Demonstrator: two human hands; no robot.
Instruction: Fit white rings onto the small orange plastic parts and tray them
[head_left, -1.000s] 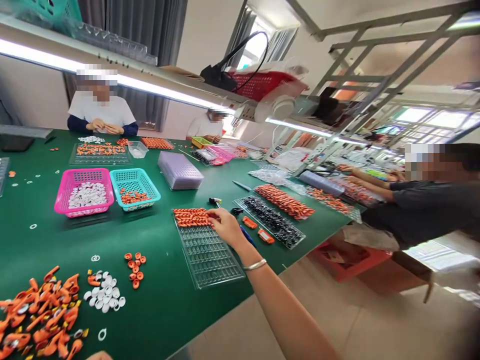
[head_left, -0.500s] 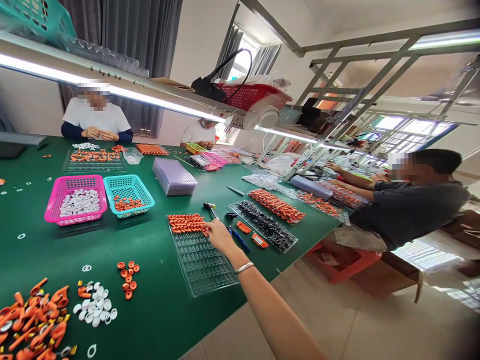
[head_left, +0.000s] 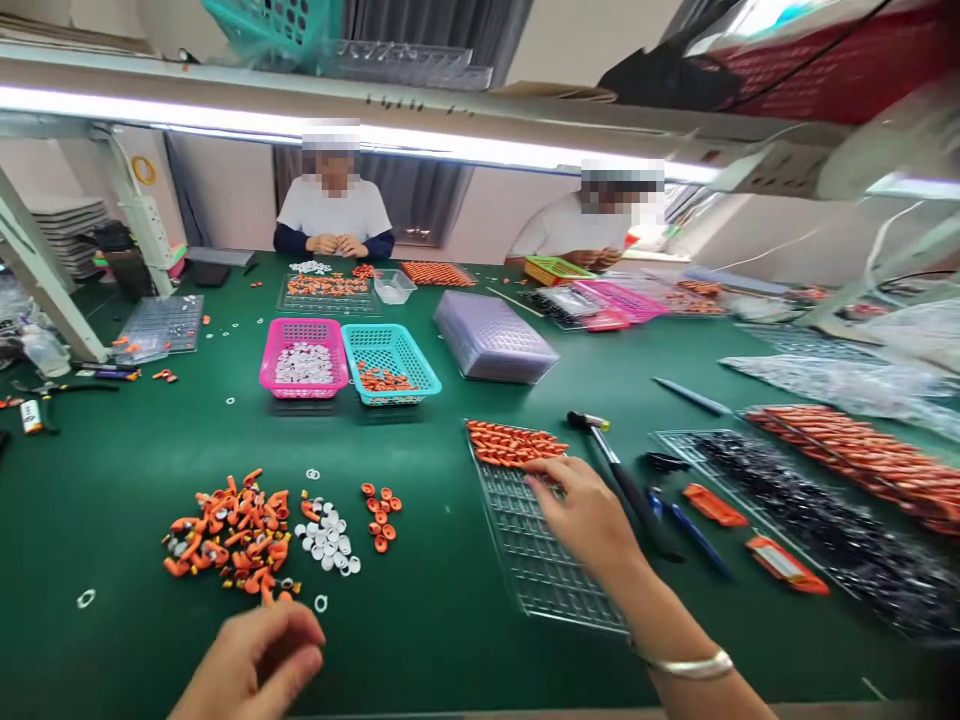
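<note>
One silver bracelet [head_left: 697, 667] circles the wrist of the right hand [head_left: 581, 510], which reaches over a clear ribbed tray [head_left: 540, 565] on the green worktop [head_left: 420, 640]. Its fingertips are at the near edge of the orange parts [head_left: 510, 443] packed in rows across the far end of that tray; the ribbed slots nearer the wrist show bare. The right grip is narrow, but one cannot tell whether a part is pinched in it, since the fingers hide the spot.

The left hand [head_left: 251, 660] is low in the view, thumb and forefinger curved with a gap between them, so its grip stands slightly apart. Its fingers are just beside the near edge of a loose pile of orange pieces [head_left: 236, 530]; whether they touch it cannot be told. Right of the pile lie white caps [head_left: 328, 540], then small orange cups [head_left: 381, 518].

Beyond these, a pink basket [head_left: 307, 332] holds white pieces, and a turquoise basket [head_left: 390, 345] beside it holds orange ones. A lilac stack of trays [head_left: 495, 340] stands further right. Beside the ribbed tray lie a hammer [head_left: 619, 470], a blue tool [head_left: 701, 540] and two orange packets [head_left: 714, 505], next to a tray of black parts [head_left: 814, 520]. Two people sit across the worktop.
</note>
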